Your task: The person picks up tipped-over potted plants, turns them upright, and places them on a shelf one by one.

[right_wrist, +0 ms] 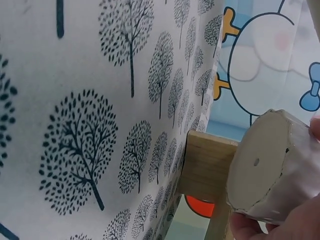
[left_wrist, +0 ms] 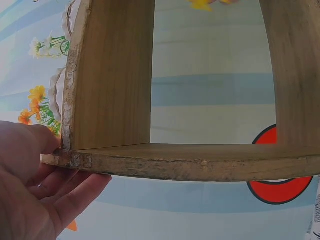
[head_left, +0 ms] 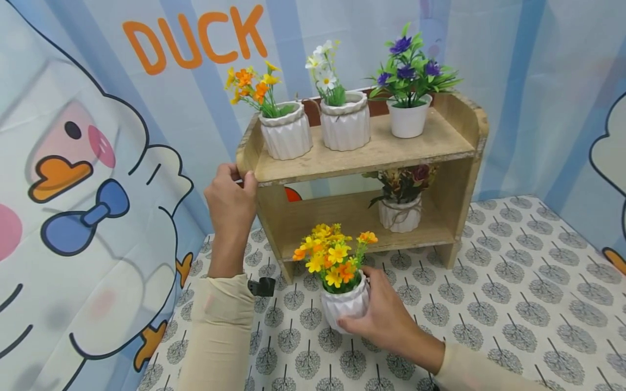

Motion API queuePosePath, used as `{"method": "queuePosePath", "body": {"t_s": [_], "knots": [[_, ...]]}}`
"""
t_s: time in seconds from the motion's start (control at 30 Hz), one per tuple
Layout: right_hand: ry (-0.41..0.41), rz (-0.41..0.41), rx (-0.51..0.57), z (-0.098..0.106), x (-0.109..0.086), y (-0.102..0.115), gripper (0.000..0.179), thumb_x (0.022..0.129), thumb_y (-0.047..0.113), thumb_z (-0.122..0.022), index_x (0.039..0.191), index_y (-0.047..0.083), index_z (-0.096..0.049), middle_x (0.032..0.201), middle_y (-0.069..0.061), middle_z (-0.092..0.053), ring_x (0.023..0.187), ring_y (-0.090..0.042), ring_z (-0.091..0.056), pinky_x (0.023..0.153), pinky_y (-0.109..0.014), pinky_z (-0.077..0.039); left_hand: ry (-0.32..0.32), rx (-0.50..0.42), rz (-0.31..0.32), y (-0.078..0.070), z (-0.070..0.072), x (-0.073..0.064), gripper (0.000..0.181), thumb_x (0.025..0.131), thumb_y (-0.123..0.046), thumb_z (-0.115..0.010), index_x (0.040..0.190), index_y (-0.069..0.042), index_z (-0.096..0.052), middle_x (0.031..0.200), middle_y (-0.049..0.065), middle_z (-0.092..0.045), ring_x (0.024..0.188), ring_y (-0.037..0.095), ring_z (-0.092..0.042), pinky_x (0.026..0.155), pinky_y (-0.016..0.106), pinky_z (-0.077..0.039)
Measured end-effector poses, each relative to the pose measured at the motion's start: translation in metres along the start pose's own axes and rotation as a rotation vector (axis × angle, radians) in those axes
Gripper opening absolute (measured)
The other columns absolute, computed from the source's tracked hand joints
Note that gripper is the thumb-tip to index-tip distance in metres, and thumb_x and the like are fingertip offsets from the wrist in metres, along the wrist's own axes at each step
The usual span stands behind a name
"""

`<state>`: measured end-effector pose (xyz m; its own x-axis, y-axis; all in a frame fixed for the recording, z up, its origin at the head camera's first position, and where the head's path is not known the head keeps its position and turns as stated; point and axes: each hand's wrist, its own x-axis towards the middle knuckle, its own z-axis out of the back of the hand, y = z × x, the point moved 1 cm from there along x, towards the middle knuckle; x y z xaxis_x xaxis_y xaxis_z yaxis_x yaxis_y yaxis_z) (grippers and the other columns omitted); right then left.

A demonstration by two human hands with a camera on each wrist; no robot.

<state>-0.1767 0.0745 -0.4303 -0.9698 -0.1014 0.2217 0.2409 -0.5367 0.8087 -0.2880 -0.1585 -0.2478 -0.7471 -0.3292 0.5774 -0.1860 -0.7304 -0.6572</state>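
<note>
In the head view my right hand point(head_left: 386, 312) grips a white ribbed flower pot point(head_left: 346, 308) with yellow and orange flowers, in front of a wooden shelf point(head_left: 313, 168). The right wrist view shows the underside of that pot point(right_wrist: 257, 165), raised off the cloth, with fingers of the right hand point(right_wrist: 300, 222) around it. My left hand point(head_left: 231, 203) holds the shelf's left side at the upper board's front corner. In the left wrist view, the left hand point(left_wrist: 45, 185) has its thumb on one side of the wooden edge point(left_wrist: 190, 166) and its fingers on the other.
On the upper board stand a pot of orange and yellow flowers point(head_left: 287, 130), a pot of white flowers point(head_left: 345, 122) and a purple-flowered pot point(head_left: 409, 117). A twine-wrapped pot point(head_left: 400, 214) sits on the lower board. Tree-print cloth point(head_left: 518, 304) covers the table before a duck-print curtain point(head_left: 313, 16).
</note>
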Motion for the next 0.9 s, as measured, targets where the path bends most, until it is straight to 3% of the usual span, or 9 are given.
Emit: {"method": "queuePosePath", "body": {"t_s": [0.27,0.43,0.67,0.9], "knots": [[-0.066,0.084,0.002,-0.003,0.006,-0.001,0.108,0.060,0.022,-0.096,0.147,0.000,-0.037,0.125,-0.015,-0.056,0.105,-0.028,-0.060,0.085,-0.040,-0.062,0.000,-0.003,-0.001,0.000,0.000,0.000,0.028,0.098,-0.021,-0.060,0.113,0.002,-0.064,0.109,0.019,-0.075,0.098,0.032,-0.075,0.081,0.044,-0.063],[-0.116,0.146,-0.003,-0.006,0.014,-0.002,0.110,0.059,0.023,-0.097,0.148,0.000,-0.037,0.130,-0.018,-0.054,0.111,-0.033,-0.061,0.091,-0.048,-0.060,-0.003,0.001,0.002,0.000,0.000,-0.001,0.028,0.098,-0.021,-0.060,0.114,0.002,-0.064,0.110,0.019,-0.075,0.098,0.032,-0.075,0.080,0.044,-0.063],[-0.135,0.177,0.046,-0.007,0.028,0.003,0.107,0.061,0.022,-0.096,0.148,0.002,-0.036,0.133,-0.019,-0.051,0.116,-0.038,-0.061,0.094,-0.055,-0.059,-0.006,-0.006,-0.001,-0.001,0.000,0.000,0.028,0.098,-0.021,-0.060,0.113,0.002,-0.064,0.109,0.019,-0.075,0.098,0.032,-0.075,0.080,0.044,-0.063],[-0.170,0.211,0.041,-0.010,0.045,0.007,0.104,0.061,0.024,-0.096,0.145,0.004,-0.040,0.132,-0.019,-0.053,0.115,-0.035,-0.060,0.093,-0.054,-0.059,-0.004,0.000,0.006,0.000,0.000,0.000,0.028,0.098,-0.021,-0.060,0.113,0.002,-0.064,0.110,0.019,-0.075,0.098,0.031,-0.075,0.080,0.043,-0.063]]}}
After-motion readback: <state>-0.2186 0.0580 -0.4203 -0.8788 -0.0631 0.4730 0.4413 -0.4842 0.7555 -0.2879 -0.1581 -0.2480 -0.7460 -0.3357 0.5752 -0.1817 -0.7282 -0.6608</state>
